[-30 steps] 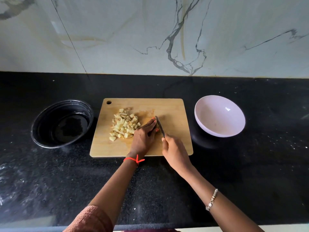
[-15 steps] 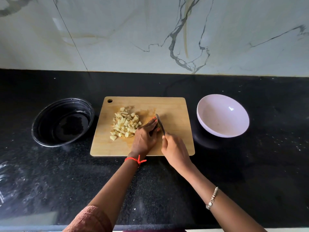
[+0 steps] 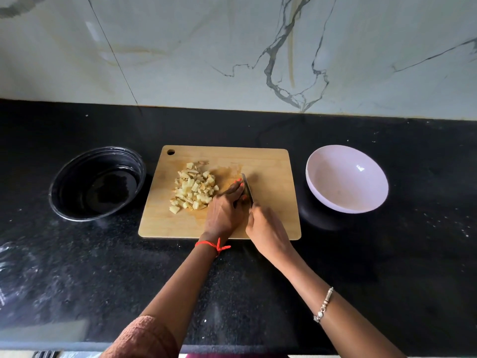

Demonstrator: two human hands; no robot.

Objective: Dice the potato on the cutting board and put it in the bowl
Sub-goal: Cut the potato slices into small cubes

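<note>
A pile of pale diced potato (image 3: 194, 188) lies on the left half of a wooden cutting board (image 3: 273, 182). My left hand (image 3: 224, 210) rests on the board just right of the pile, fingers curled down over something hidden beneath them. My right hand (image 3: 267, 231) grips a knife (image 3: 247, 187), its blade pointing away from me and pressed against my left fingertips. An empty white bowl (image 3: 347, 178) stands to the right of the board.
A black round container (image 3: 96, 183) with a wet bottom sits left of the board. All stand on a black speckled counter (image 3: 387, 254) backed by a marble wall (image 3: 232, 52). The counter's front edge runs along the bottom.
Both hands stay at the same spot on the board with the knife beside the left fingers. The view has shifted slightly; the pile looks the same.
</note>
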